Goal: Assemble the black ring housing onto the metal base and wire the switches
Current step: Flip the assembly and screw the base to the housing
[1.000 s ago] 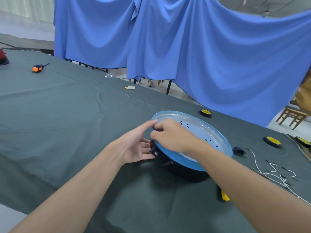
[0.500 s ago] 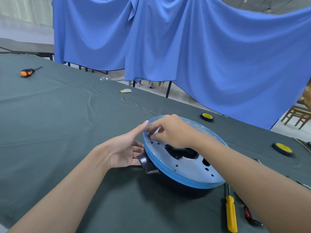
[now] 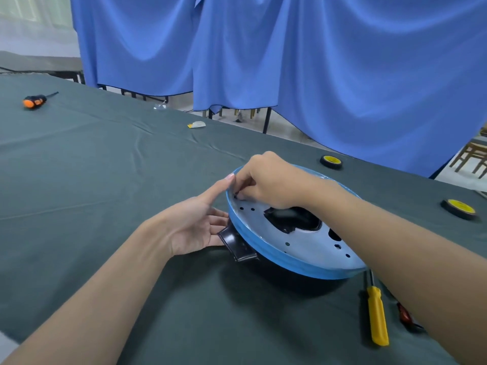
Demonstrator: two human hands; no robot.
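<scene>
Here's the metal base (image 3: 303, 241) — a round disc, pale silvery-blue on its flat face with a bright blue rim, sitting on top of the black ring housing (image 3: 238, 245) on the green-clothed table (image 3: 105, 180), just right of centre. The face is peppered with small round holes and has one big irregular cut-out in the middle, showing black underneath. A black flared tab of the housing juts out at the disc's near-left edge.

The left hand (image 3: 195, 227) is open, fingers spread, index fingertip touching the rim, the other fingertips just beside the housing tab — gripping nothing. The right hand (image 3: 266, 183) is curled over the far-left edge, fingertips pinched tight on something small and dark (too tiny to identify) at a hole there.

A yellow screwdriver (image 3: 376, 317) lies near the right forearm.
</scene>
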